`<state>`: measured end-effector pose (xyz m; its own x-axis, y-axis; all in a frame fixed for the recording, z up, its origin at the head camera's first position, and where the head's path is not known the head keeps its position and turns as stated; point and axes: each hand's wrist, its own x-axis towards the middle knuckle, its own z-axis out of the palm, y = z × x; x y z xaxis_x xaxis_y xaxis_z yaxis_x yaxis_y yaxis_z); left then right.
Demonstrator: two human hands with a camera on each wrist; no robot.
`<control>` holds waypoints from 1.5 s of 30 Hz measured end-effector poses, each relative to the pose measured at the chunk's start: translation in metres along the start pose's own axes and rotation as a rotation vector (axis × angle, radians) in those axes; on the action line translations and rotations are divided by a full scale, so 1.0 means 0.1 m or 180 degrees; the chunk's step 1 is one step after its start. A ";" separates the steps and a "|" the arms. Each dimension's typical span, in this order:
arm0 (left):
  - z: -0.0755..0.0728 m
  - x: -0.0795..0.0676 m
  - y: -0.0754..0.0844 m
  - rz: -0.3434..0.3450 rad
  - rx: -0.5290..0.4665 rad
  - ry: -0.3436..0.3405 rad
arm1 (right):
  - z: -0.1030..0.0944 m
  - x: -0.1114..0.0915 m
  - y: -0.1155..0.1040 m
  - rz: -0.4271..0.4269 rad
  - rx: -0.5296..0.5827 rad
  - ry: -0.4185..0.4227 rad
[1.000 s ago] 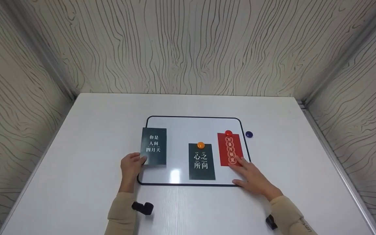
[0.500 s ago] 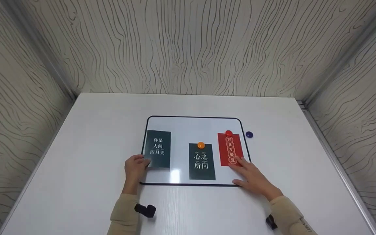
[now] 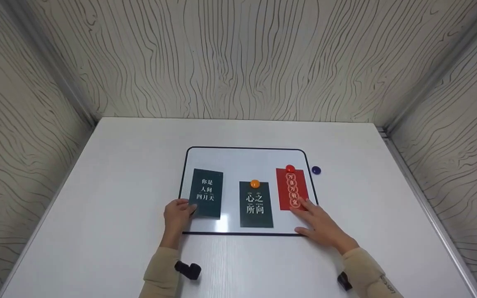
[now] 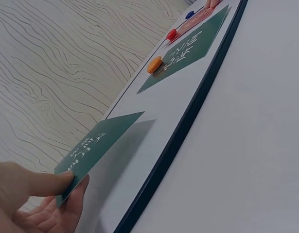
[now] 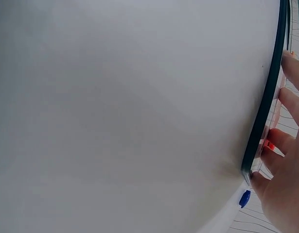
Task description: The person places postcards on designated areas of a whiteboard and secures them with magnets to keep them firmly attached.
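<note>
My left hand (image 3: 177, 216) pinches a dark green card (image 3: 207, 193) with white characters by its lower left edge, thumb on top. In the left wrist view this card (image 4: 98, 148) is tilted above the whiteboard (image 4: 154, 133), casting a shadow on it. A second dark green card (image 3: 256, 213) lies mid-board under an orange round magnet (image 3: 255, 183). To its right is a red card (image 3: 284, 194) with a red magnet (image 3: 290, 168) at its top edge. My right hand (image 3: 319, 223) rests with spread fingers on the red card's lower end and the board's right edge.
A dark blue-purple magnet (image 3: 316, 170) lies on the white table (image 3: 139, 165), just outside the board's right edge. Wood-patterned panels (image 3: 238, 62) stand behind the table and on both sides. Black wrist cameras (image 3: 189, 270) are on the sleeves.
The left hand has carried its green card rightward and slightly toward me, from overlapping the board's left edge to over the board's surface. The right hand, pinned cards and magnets have stayed put.
</note>
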<state>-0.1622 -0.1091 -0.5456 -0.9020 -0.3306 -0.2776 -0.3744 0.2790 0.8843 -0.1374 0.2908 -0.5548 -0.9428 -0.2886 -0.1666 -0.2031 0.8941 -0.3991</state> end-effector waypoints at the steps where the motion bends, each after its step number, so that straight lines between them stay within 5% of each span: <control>1: 0.00 0.00 0.00 -0.0007 0.0002 0.0004 | 0.00 0.00 0.00 0.0006 0.0006 -0.0004; 28: 0.09 -0.05 -0.09 0.0105 0.0178 0.0022 | 0.00 -0.01 0.01 -0.0099 -0.0076 0.0060; 45: 0.09 -0.13 -0.06 0.0403 0.0726 0.0251 | -0.01 -0.02 -0.01 -0.0109 -0.0084 0.0111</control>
<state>-0.1504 -0.0990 -0.5508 -0.9285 -0.3470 -0.1322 -0.3066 0.5155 0.8002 -0.1358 0.2903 -0.5532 -0.9438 -0.3075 -0.1215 -0.2419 0.8928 -0.3801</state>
